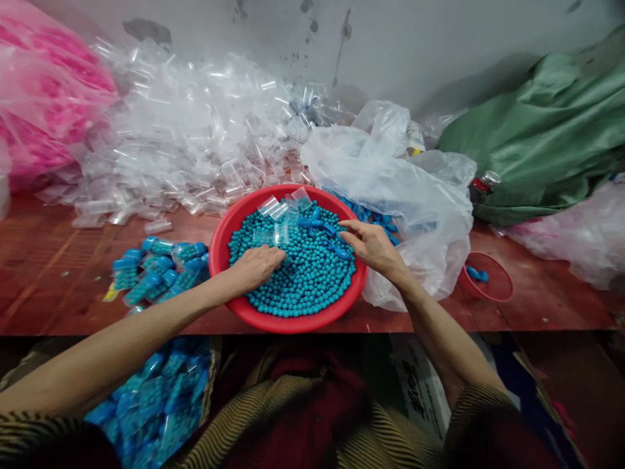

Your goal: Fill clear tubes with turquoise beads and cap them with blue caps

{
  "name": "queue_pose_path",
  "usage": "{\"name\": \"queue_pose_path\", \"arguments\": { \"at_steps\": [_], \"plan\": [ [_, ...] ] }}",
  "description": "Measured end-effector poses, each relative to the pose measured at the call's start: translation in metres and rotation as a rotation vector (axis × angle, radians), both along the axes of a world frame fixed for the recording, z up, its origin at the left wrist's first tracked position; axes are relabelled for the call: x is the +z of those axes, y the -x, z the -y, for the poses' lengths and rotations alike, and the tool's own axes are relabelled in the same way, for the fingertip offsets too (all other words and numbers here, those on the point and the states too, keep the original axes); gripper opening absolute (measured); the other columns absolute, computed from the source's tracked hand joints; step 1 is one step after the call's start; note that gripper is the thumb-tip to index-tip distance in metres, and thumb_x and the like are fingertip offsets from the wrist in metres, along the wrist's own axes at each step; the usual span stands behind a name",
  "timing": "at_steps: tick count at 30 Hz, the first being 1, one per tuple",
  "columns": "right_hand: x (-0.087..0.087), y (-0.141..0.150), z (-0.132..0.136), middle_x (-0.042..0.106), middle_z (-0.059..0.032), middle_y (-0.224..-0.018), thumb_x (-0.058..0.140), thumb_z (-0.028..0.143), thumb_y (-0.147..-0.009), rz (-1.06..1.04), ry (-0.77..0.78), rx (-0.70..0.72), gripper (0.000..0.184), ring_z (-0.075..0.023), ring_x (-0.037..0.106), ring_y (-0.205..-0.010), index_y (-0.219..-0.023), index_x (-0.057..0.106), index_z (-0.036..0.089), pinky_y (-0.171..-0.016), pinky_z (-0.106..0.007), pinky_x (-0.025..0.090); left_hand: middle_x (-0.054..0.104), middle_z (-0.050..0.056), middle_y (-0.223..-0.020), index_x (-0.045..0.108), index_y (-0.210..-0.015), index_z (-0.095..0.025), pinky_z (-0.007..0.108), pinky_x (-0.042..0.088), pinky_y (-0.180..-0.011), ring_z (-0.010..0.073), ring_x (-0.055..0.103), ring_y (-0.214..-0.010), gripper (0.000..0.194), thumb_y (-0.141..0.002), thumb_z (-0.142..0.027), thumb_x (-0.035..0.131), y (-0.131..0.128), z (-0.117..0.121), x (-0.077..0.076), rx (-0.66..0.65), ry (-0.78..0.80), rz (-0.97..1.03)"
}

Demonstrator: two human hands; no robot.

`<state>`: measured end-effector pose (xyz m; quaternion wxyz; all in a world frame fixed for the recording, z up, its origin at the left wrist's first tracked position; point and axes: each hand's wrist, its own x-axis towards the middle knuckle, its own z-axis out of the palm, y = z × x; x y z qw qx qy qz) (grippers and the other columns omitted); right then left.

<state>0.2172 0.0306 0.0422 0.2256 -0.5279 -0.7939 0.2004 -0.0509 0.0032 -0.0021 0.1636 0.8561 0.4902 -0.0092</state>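
Note:
A red round basin point(229, 234) on the wooden table holds a heap of small teal beads point(305, 280), a few clear plastic tubes point(278, 210) and some blue caps point(322, 228). My left hand point(256, 266) rests knuckles-up on the beads at the basin's left side, fingers curled closed; what they hold is hidden. My right hand point(371, 246) hovers over the right side of the basin, fingers pinched near the blue caps, and I cannot make out what is between them.
Filled blue-capped tubes point(156, 270) lie left of the basin, more in a basket point(156, 404) below the table edge. A pile of empty clear tubes point(195, 143) sits behind. A white plastic bag point(400, 189), small red basket point(488, 280), green cloth point(537, 137) and pink bag point(39, 98) surround.

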Motion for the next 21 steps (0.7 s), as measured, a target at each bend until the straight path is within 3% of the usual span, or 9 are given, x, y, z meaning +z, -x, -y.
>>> {"name": "queue_pose_path", "arguments": {
  "at_steps": [2, 7, 10, 12, 14, 18, 21],
  "plan": [
    [0.003, -0.006, 0.0, 0.071, -0.0058, -0.091, 0.05, 0.028, -0.087, 0.006, -0.007, -0.015, 0.033, -0.018, 0.065, -0.081, -0.114, 0.063, 0.015, -0.074, -0.028, 0.047, 0.062, 0.005, -0.083, 0.059, -0.094, -0.018, 0.029, 0.043, -0.072, 0.0178, 0.057, -0.078, 0.018, -0.083, -0.02, 0.045, -0.011, 0.001, 0.005, 0.111, 0.134, 0.212],
    [0.0, -0.004, 0.003, 0.071, -0.0055, -0.095, 0.048, 0.03, -0.089, 0.126, 0.006, 0.021, 0.034, -0.0187, 0.064, -0.088, -0.117, 0.061, 0.017, -0.074, -0.027, 0.046, 0.057, -0.001, -0.071, 0.057, -0.094, -0.017, 0.026, 0.046, -0.063, 0.0124, 0.056, -0.065, 0.024, -0.073, -0.029, 0.059, -0.04, -0.002, 0.012, 0.504, 0.561, 1.016],
    [-0.006, 0.007, 0.005, 0.068, -0.0095, -0.104, 0.048, 0.031, -0.09, 0.416, 0.0, 0.068, 0.033, -0.0219, 0.063, -0.095, -0.118, 0.058, 0.017, -0.075, -0.028, 0.045, 0.059, -0.001, -0.069, 0.05, -0.092, -0.017, 0.025, 0.047, -0.062, 0.0117, 0.058, -0.061, 0.026, -0.07, -0.024, 0.061, -0.053, -0.005, 0.005, 0.722, 0.664, 1.18],
    [-0.01, 0.015, 0.005, 0.068, -0.0122, -0.102, 0.048, 0.03, -0.09, 0.631, 0.018, 0.105, 0.029, -0.0245, 0.064, -0.093, -0.111, 0.06, 0.015, -0.072, -0.029, 0.044, 0.058, -0.001, -0.066, 0.048, -0.091, -0.018, 0.026, 0.046, -0.059, 0.0127, 0.058, -0.058, 0.024, -0.07, -0.02, 0.059, -0.055, -0.005, 0.0, 0.737, 0.589, 1.006],
    [-0.013, 0.022, 0.005, 0.068, -0.0128, -0.097, 0.045, 0.027, -0.091, 0.75, 0.05, 0.143, 0.025, -0.0248, 0.064, -0.088, -0.105, 0.06, 0.014, -0.069, -0.029, 0.043, 0.059, 0.0, -0.067, 0.052, -0.093, -0.018, 0.027, 0.045, -0.06, 0.0152, 0.058, -0.061, 0.024, -0.071, -0.021, 0.059, -0.051, -0.001, -0.001, 0.648, 0.415, 0.69],
    [-0.017, 0.029, 0.005, 0.067, -0.0149, -0.099, 0.044, 0.028, -0.092, 0.776, -0.013, 0.178, 0.024, -0.0274, 0.061, -0.095, -0.103, 0.059, 0.013, -0.074, -0.032, 0.041, 0.06, 0.01, -0.101, 0.053, -0.117, -0.019, 0.033, 0.045, -0.07, 0.0242, 0.059, -0.086, 0.04, -0.077, -0.024, 0.055, -0.035, 0.014, 0.006, 0.395, 0.048, 0.084],
    [-0.019, 0.035, 0.003, 0.067, -0.0165, -0.097, 0.044, 0.03, -0.092, 0.764, -0.03, 0.179, 0.027, -0.0288, 0.06, -0.097, -0.098, 0.061, 0.011, -0.076, -0.034, 0.041, 0.05, 0.014, -0.122, 0.04, -0.135, -0.025, 0.036, 0.045, -0.075, 0.0274, 0.054, -0.101, 0.052, -0.084, -0.015, 0.041, -0.029, 0.02, 0.01, 0.182, -0.168, -0.121]
  ]
}}
